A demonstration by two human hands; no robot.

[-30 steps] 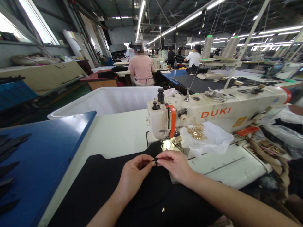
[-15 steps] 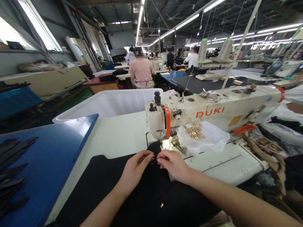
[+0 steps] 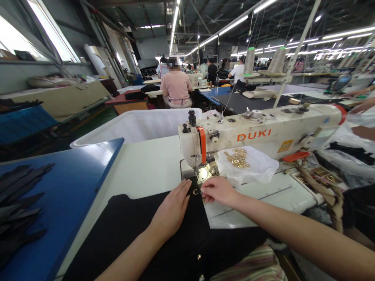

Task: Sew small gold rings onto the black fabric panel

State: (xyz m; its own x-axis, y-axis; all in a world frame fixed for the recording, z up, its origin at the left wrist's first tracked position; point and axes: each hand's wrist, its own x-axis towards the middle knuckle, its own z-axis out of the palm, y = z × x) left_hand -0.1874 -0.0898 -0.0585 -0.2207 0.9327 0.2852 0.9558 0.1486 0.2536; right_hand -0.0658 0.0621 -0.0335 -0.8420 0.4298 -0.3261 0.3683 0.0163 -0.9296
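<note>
A piece of black fabric spreads over the sewing table and reaches up to the needle area of a white sewing machine. My left hand lies flat on it, fingers stretched toward the presser foot. Beside those fingertips a gold D-shaped ring shows on the fabric. My right hand is closed in a pinch at the fabric's right edge, close to the ring; its fingertips are partly hidden. Nearer my body, another small gold fitting sits on the black fabric.
A white cloth under the machine arm holds several gold rings. Dark strips lie on a blue board at left. A white bin stands behind the table. Further back, a person in pink sits.
My left hand has gone from pinching to lying flat on the fabric. The gold ring now shows between my hands, and the fabric's right part has shifted, baring more of the machine bed.
</note>
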